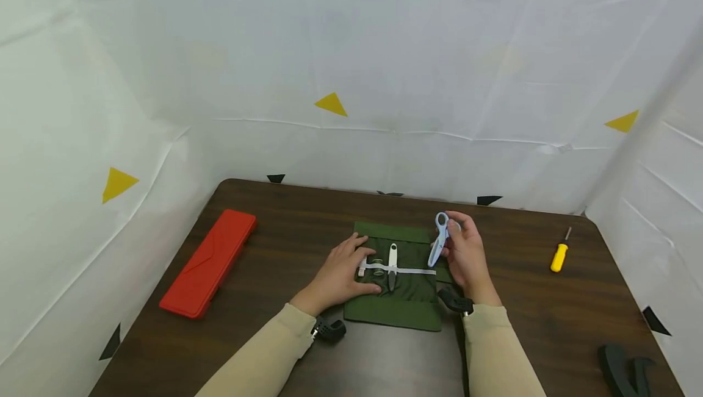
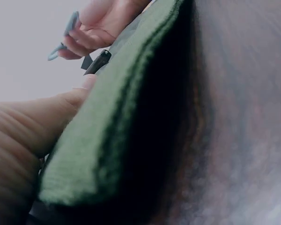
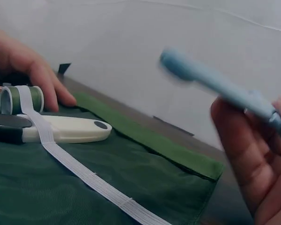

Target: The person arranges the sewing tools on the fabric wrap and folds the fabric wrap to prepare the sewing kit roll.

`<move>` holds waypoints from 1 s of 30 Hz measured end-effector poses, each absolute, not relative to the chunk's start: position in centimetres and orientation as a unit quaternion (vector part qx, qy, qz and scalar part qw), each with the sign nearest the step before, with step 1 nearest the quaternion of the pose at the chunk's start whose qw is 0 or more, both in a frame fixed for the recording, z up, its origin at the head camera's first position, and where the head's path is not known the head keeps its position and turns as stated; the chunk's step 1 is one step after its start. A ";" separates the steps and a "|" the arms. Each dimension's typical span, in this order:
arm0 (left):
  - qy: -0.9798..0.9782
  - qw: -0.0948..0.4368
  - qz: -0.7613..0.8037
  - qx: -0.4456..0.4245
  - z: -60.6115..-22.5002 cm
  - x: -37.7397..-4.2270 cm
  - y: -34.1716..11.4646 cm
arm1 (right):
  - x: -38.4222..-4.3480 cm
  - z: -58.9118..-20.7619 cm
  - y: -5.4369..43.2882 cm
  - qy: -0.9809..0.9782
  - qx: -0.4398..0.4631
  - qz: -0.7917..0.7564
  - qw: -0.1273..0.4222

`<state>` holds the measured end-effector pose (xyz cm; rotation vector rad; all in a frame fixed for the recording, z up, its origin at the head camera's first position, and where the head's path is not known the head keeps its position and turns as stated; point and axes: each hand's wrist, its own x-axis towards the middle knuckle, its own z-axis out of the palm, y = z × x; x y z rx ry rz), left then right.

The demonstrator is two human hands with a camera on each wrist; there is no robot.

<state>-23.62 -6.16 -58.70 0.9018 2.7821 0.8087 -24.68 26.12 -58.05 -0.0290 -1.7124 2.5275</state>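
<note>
A green fabric tool roll (image 1: pixel 392 314) lies unfolded on the table, a white elastic band (image 1: pixel 414 271) running across it. My left hand (image 1: pixel 340 272) rests spread over its left side. Under the band sit a spool of green thread (image 3: pixel 25 100) and a white-handled tool with a dark end (image 3: pixel 77 129). Above the roll's right side, my right hand (image 1: pixel 467 257) pinches light blue scissors (image 1: pixel 437 244) by the handle, loops up and tip downward. In the left wrist view, the roll's thick edge (image 2: pixel 107 112) hides much of its inside.
A red case (image 1: pixel 211 263) lies at the left of the brown table (image 1: pixel 307 208). At the right are a yellow-handled screwdriver (image 1: pixel 559 257) and, nearer the front, a black curved object (image 1: pixel 615 366). White sheeting (image 1: pixel 395 49) encloses the table's back and sides.
</note>
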 end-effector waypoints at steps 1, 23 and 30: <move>0.916 0.055 0.265 0.294 -58.6 -23.5 -6.2 | -24.7 -58.0 26.0 -0.570 -0.009 0.821 0.037; 0.861 0.099 0.388 0.314 -56.4 -23.4 -3.3 | -25.1 -58.2 25.1 -0.695 0.024 0.718 -0.019; 0.897 0.072 0.298 0.318 -57.3 -23.0 0.3 | -24.7 -58.5 25.2 -0.715 0.014 0.698 -0.021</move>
